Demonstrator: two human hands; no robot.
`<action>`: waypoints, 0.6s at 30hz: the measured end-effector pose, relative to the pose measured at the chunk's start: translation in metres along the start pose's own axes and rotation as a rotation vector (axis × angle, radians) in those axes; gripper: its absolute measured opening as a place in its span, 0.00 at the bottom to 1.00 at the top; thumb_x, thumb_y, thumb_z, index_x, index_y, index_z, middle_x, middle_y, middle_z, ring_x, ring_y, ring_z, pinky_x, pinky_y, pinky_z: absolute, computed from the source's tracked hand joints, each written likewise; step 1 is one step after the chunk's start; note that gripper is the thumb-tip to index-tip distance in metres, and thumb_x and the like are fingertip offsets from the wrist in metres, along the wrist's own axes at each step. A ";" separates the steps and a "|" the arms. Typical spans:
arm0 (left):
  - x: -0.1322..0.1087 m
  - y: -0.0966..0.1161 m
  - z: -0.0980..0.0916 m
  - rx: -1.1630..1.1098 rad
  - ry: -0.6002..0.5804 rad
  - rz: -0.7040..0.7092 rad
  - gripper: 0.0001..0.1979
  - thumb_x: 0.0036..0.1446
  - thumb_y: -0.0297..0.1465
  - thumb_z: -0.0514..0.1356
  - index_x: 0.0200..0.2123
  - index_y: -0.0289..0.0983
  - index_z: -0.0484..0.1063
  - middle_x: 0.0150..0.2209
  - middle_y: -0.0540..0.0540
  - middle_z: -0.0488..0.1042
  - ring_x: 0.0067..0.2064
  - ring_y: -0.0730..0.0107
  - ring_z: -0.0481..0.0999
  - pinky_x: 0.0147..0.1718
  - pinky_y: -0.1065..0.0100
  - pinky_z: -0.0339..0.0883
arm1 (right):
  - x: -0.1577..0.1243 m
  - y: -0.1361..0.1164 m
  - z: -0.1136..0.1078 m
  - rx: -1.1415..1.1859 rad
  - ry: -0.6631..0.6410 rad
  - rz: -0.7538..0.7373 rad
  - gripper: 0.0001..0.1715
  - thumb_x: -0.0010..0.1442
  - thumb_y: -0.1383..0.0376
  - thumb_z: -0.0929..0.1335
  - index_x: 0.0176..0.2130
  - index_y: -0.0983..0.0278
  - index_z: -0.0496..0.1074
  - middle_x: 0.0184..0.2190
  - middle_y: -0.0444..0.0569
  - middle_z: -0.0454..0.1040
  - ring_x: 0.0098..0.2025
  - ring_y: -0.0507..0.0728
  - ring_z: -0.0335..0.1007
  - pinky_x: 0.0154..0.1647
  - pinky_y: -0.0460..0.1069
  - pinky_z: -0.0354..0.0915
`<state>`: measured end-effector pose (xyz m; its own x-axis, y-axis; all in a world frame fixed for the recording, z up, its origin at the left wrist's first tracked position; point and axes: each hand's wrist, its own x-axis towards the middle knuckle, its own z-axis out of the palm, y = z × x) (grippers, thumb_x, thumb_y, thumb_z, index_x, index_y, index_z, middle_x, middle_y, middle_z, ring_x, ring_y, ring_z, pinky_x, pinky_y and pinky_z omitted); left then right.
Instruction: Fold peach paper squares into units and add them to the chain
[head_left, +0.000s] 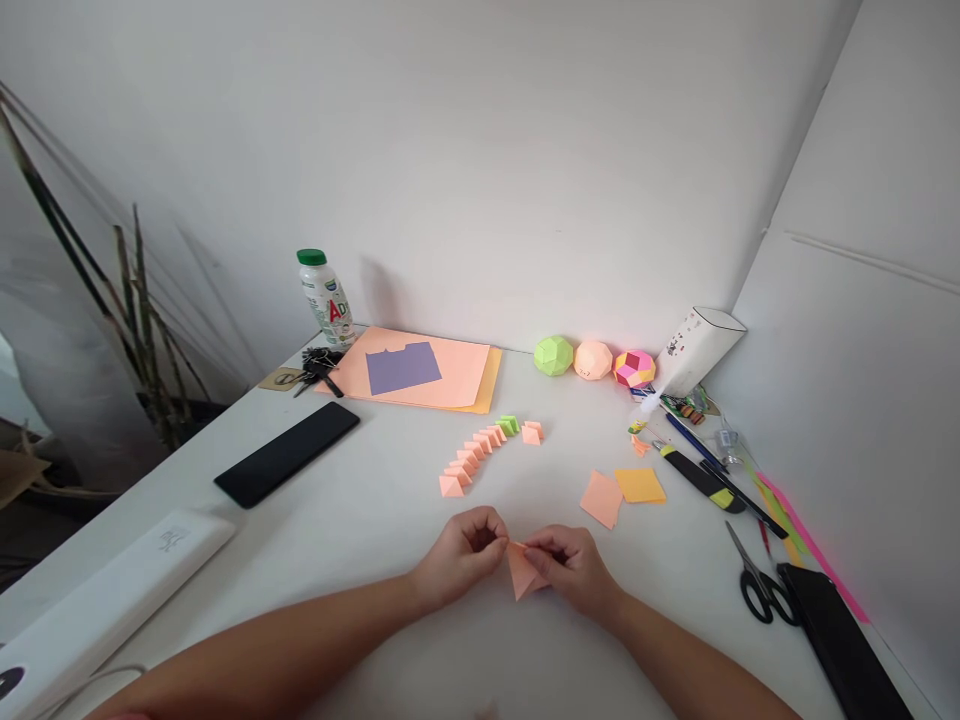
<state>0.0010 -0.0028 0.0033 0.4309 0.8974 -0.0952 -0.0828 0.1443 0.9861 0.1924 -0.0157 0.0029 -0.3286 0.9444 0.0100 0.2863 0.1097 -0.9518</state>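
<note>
My left hand [463, 548] and my right hand [574, 565] meet over the white table [360, 520], both pinching a small folded piece of peach paper [521, 572] between fingertips. The paper points downward in a triangle shape. Just beyond my hands runs a curved row of folded peach paper units [471, 460], ending in a green unit [508, 425] and one more peach unit [532, 433]. Two loose paper squares lie to the right: a peach one [601, 498] and an orange one [640, 486].
A black phone [287, 453], keys [319, 365], a green-capped bottle [325, 297] and a stack of peach sheets [420, 368] lie at left back. Three paper balls [592, 360] and a white cup [699, 348] stand by the wall. Scissors [759, 582], pens [724, 480] and a black case [844, 640] fill the right side.
</note>
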 end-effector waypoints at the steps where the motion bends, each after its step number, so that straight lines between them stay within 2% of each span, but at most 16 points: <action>1: 0.000 0.001 -0.001 -0.012 0.009 -0.006 0.09 0.50 0.31 0.60 0.24 0.36 0.62 0.19 0.55 0.61 0.22 0.78 0.59 0.22 0.74 0.54 | 0.000 0.000 0.000 0.001 0.002 -0.001 0.14 0.55 0.57 0.67 0.29 0.65 0.75 0.19 0.44 0.68 0.22 0.51 0.61 0.22 0.46 0.59; 6: 0.000 0.001 -0.001 -0.062 0.002 0.014 0.09 0.52 0.35 0.59 0.27 0.36 0.63 0.24 0.53 0.64 0.24 0.77 0.62 0.26 0.72 0.59 | -0.001 0.001 -0.001 -0.001 -0.007 0.003 0.14 0.56 0.57 0.67 0.29 0.65 0.75 0.19 0.44 0.68 0.22 0.51 0.61 0.22 0.45 0.59; 11: 0.000 -0.006 0.002 0.124 -0.054 0.105 0.08 0.51 0.33 0.60 0.26 0.35 0.65 0.27 0.50 0.66 0.28 0.74 0.64 0.27 0.72 0.59 | -0.001 0.004 0.001 -0.030 -0.048 -0.025 0.15 0.57 0.57 0.66 0.30 0.65 0.75 0.19 0.44 0.69 0.22 0.51 0.62 0.23 0.46 0.60; 18: 0.001 -0.008 0.002 0.130 -0.037 0.068 0.05 0.51 0.29 0.58 0.25 0.35 0.64 0.25 0.51 0.64 0.26 0.76 0.62 0.25 0.73 0.57 | -0.001 0.005 0.001 0.038 -0.048 0.033 0.14 0.57 0.57 0.67 0.30 0.65 0.73 0.20 0.44 0.70 0.22 0.51 0.66 0.23 0.46 0.62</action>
<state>0.0035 -0.0039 -0.0043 0.4615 0.8868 -0.0243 0.0030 0.0258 0.9997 0.1937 -0.0167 -0.0016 -0.3625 0.9313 -0.0354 0.2639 0.0662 -0.9623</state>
